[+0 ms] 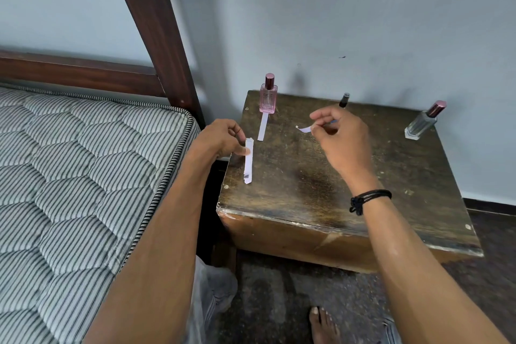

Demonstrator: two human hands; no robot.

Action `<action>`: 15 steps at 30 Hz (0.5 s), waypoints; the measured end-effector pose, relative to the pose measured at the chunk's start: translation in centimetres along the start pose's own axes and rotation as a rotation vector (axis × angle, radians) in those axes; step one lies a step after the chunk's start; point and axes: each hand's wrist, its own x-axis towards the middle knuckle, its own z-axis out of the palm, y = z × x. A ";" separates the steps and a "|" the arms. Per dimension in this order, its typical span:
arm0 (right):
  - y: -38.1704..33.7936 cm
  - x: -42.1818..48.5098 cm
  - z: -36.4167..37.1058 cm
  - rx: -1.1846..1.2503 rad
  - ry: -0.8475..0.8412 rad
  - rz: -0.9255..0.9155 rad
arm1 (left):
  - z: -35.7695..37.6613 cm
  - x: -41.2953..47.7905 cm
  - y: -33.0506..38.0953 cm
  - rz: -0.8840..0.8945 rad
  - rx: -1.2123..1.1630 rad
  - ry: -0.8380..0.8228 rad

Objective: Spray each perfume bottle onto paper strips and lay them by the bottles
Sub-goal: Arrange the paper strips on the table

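Three bottles stand along the far edge of the worn wooden counter [321, 190] in the head view: a pink bottle [268, 98] at upper centre of the frame, a thin dark bottle [344, 100] partly hidden behind the right hand, and a clear bottle [423, 121] with a dark red cap toward the right. One paper strip [263, 126] lies flat on the counter, touching the foot of the pink bottle and pointing toward the camera. The left hand [223, 138], at centre frame over the counter's left edge, has its grip pinched on a small stack of strips [248, 160] that hangs downward. The right hand [337, 131], just in front of the dark bottle, holds a single curled strip [304, 129] between thumb and fingertips, above the counter. A black cord band [368, 198] circles the right wrist. A striped mattress [69, 190] fills the left of the frame.
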 end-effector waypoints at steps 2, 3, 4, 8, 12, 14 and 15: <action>0.1 -0.2 -0.3 -0.057 -0.044 -0.020 | 0.1 0.0 0.1 -0.011 -0.034 0.001; 0.1 -0.3 -0.5 -0.077 -0.068 -0.021 | 0.1 0.0 0.1 -0.017 -0.052 -0.001; 0.2 -0.3 -0.7 -0.089 -0.096 -0.019 | 0.1 0.0 0.1 -0.024 -0.066 -0.001; 0.5 -0.4 -1.4 -0.158 -0.253 -0.032 | 0.0 0.0 0.2 -0.048 -0.082 0.016; 1.0 -0.6 -2.3 -0.249 -0.519 -0.015 | -0.3 -0.3 0.7 -0.019 -0.109 0.079; 1.3 -0.8 -2.6 -0.248 -0.638 0.015 | -0.2 -0.5 1.3 0.029 -0.118 0.145; 1.4 -1.0 -2.7 -0.240 -0.696 0.038 | -0.1 -0.6 1.7 0.063 -0.122 0.186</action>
